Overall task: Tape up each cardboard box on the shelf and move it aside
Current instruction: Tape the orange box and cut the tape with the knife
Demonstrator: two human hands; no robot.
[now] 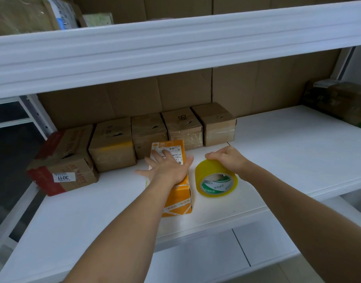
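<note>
Left hand (169,168) is spread flat, fingers straight, pressing down on top of the orange box (178,193), which lies on the white shelf (287,152) right under the palm. Right hand (228,160) is curled over the top of the yellow tape roll (216,181), gripping it; the roll stands on edge just beside the orange box, on its right. Beyond both hands there's a row of brown cardboard boxes (149,129) against the back, and further left of the left hand sits a red-taped box (63,164).
</note>
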